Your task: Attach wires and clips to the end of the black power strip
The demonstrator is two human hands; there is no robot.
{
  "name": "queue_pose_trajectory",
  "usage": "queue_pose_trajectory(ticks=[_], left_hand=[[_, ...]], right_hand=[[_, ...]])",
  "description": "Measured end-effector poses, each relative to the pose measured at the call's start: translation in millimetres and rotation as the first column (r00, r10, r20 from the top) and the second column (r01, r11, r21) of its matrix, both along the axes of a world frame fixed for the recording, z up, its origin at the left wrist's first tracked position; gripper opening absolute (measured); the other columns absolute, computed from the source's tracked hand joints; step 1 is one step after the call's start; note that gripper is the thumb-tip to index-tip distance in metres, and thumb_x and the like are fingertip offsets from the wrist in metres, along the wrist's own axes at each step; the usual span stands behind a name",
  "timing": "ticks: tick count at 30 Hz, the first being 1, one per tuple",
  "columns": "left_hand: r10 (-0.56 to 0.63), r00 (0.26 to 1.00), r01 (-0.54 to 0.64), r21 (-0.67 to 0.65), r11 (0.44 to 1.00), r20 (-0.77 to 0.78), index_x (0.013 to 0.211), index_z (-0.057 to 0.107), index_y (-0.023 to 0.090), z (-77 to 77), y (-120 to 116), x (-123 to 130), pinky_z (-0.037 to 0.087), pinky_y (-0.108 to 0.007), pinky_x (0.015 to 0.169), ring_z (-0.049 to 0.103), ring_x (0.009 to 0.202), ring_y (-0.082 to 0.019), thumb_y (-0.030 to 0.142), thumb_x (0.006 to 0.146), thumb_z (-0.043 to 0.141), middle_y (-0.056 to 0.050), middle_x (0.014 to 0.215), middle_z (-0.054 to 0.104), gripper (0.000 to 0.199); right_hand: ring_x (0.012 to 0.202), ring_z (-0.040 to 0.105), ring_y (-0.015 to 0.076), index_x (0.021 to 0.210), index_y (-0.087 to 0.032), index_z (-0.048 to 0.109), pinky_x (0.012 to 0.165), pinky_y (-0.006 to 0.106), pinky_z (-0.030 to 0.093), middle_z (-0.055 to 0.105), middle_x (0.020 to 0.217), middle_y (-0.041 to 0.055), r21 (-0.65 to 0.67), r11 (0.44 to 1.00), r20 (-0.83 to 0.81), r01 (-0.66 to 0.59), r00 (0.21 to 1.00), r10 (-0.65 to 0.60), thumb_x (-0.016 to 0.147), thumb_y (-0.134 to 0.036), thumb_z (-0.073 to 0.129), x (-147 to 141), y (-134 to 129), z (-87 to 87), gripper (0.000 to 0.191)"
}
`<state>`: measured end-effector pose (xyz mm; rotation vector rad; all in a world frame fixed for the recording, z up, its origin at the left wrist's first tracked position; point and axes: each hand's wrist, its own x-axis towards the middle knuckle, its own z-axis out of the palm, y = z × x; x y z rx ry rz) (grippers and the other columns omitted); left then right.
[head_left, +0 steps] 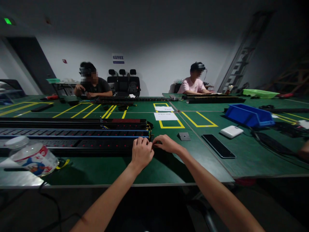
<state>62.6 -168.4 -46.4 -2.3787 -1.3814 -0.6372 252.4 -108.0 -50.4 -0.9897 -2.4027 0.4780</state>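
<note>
Black rail assembly (96,145) lies lengthwise on the green tabletop (108,169); its left part runs out of view. Two blue strips along it, row of small red dots on the near section, wiring (149,128) at its right end.

Left hand (143,150): on the near side of the assembly's right end, fingers curled down over the edge. Can't tell if it grips anything; the knuckles hide the fingertips.

Right hand (166,143): just off the same end, narrow, thumb and fingers drawn together near the left fingers. Can't see if there's a small part in the pinch.

Right of the assembly, nearest first: small grey metal plate (184,136), dark-screened phone (218,146), white box (231,131). Blue bin (249,116) is farther right and a bit beyond. White paper sheet (165,116) sits past the assembly's right end, on the far side.

Clear jar (36,159) with white lid and printed label: near side of the assembly, toward its left, overlapping it in view.

Beyond the assembly, across the tabletop: co-worker in dark shirt (102,86) on the left, co-worker in pink shirt (191,85) on the right.
</note>
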Motion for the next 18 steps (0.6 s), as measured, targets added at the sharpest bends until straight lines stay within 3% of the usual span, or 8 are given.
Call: queue_pose_trajectory(ticks=[7,18], left_hand=[[-0.048,0.999,0.048,0.002,0.999,0.022,0.090,0.070,0.019,-2.0,4.2,0.1,0.036,-0.044,0.086,0.051,0.097,-0.026,0.024,0.086,0.058,-0.009,0.098,0.066,0.013],[-0.054,0.998,0.055,-0.008,0.998,0.025,0.088,0.070,0.018,-5.4,7.5,1.5,0.035,-0.042,0.082,0.053,0.095,-0.025,0.022,0.085,0.058,-0.009,0.096,0.066,0.013]], right_hand=[[0.089,0.064,0.0199,0.098,-0.022,0.077,0.083,0.029,0.044,0.076,0.094,0.0041,0.105,0.994,0.076,0.040,0.996,-0.048,0.087,-0.014,0.064,0.1,-0.2,-3.8,0.018],[0.085,0.061,0.0184,0.099,-0.022,0.075,0.079,0.029,0.042,0.075,0.093,0.0038,0.199,0.980,0.089,0.006,0.996,-0.024,0.089,-0.014,0.063,0.1,-0.8,-9.2,0.017]])
